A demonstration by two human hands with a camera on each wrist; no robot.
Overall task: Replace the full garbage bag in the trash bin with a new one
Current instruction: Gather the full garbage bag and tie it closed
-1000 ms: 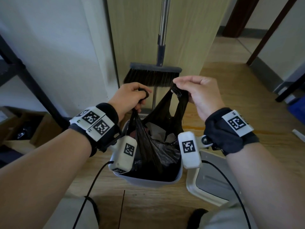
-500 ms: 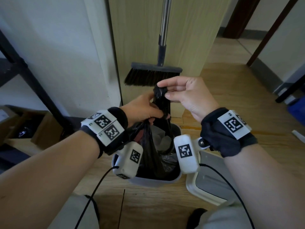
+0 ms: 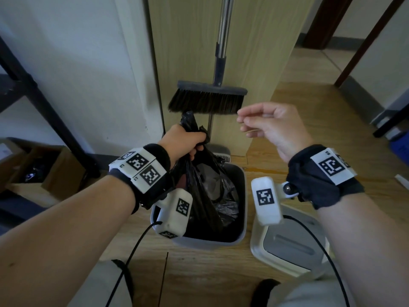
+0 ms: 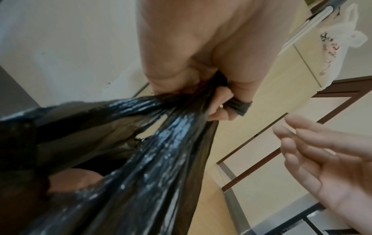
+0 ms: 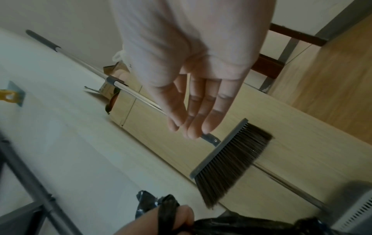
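A black garbage bag hangs down into a grey trash bin on the wood floor. My left hand grips both gathered handles of the bag above the bin, fingers curled round them; the bag's tips stick up past my fist. My right hand hovers empty to the right of the bag with loose, nearly straight fingers. My left fist with the handles also shows at the bottom of the right wrist view.
The bin's lid lies on the floor right of the bin. A broom and dustpan lean on a wooden cabinet just behind. A black shelf frame and cardboard box stand left.
My right hand let go of its bag handle and moved off to the right. My left hand now holds both handles together.
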